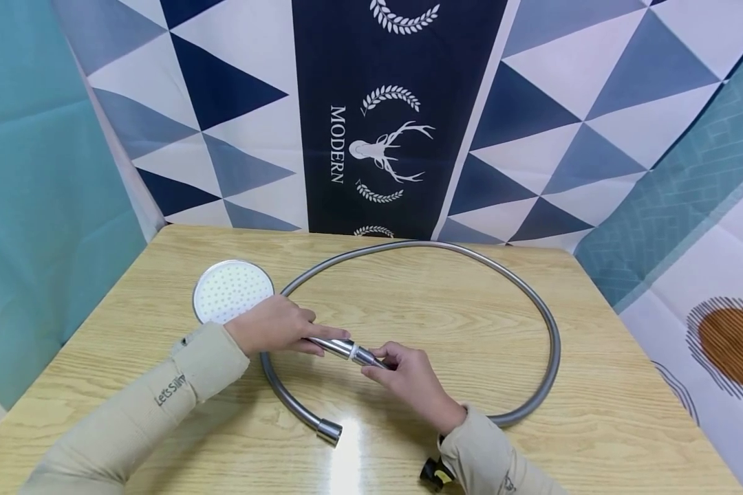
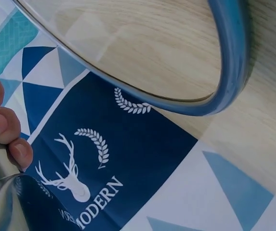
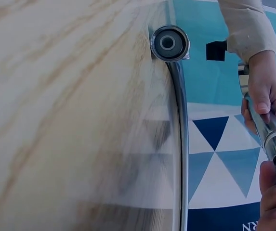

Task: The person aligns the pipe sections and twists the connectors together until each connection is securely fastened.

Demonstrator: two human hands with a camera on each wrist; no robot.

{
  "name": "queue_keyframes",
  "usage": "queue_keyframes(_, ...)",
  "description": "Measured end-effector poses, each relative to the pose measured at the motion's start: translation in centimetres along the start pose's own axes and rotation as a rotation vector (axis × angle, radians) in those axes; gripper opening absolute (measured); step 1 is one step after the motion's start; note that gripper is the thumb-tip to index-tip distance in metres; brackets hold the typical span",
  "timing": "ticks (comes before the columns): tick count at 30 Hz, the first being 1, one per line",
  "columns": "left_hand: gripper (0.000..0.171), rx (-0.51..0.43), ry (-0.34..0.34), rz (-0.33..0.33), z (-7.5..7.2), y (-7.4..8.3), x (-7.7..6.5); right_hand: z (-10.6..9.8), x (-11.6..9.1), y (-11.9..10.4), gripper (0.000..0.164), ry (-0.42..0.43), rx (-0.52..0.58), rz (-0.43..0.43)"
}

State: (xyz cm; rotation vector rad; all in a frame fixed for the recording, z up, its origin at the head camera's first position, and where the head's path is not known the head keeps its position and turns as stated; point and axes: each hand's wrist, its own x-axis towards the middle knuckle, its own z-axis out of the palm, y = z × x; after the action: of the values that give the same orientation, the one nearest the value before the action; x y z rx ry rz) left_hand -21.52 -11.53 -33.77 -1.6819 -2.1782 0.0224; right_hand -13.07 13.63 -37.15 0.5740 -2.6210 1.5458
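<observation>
A chrome shower head [image 1: 229, 289] with a round white nozzle face is held up over the left of the table. My left hand [image 1: 278, 323] grips its handle [image 1: 333, 345], index finger stretched along the metal. At the handle's lower end, the fingers of my right hand [image 1: 411, 381] pinch the hose's connector [image 1: 367, 357], which meets the handle end. The grey shower hose [image 1: 551, 323] runs in a wide loop over the table, and its other end, a chrome fitting [image 1: 329, 432], lies near the front. In the right wrist view that fitting [image 3: 169, 43] faces the camera, showing its round opening.
The wooden table [image 1: 446, 316] backs onto a curtain [image 1: 371, 117] patterned with triangles and a deer head. A teal cloth [image 1: 43, 172] hangs on the left. Patterned fabric [image 1: 718, 330] covers the right side. A small black object [image 1: 433, 474] shows beside the right sleeve.
</observation>
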Motion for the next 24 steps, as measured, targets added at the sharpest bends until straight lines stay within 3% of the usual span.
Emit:
queue_keyframes(11, 0.043, 0.031, 0.011, 0.015, -0.04, 0.19, -0.09, 0.07, -0.18, -0.28, 0.025, -0.047, -0.005, 0.087)
queue_keyframes(21, 0.042, 0.028, 0.026, 0.017, 0.08, -0.02, 0.37, -0.15, -0.05, -0.02, 0.023, -0.008, -0.043, -0.011)
queue_keyframes(24, 0.042, 0.052, 0.036, 0.021, -0.07, -0.12, 0.45, -0.29, -0.01, 0.03, 0.014, -0.016, -0.019, -0.011)
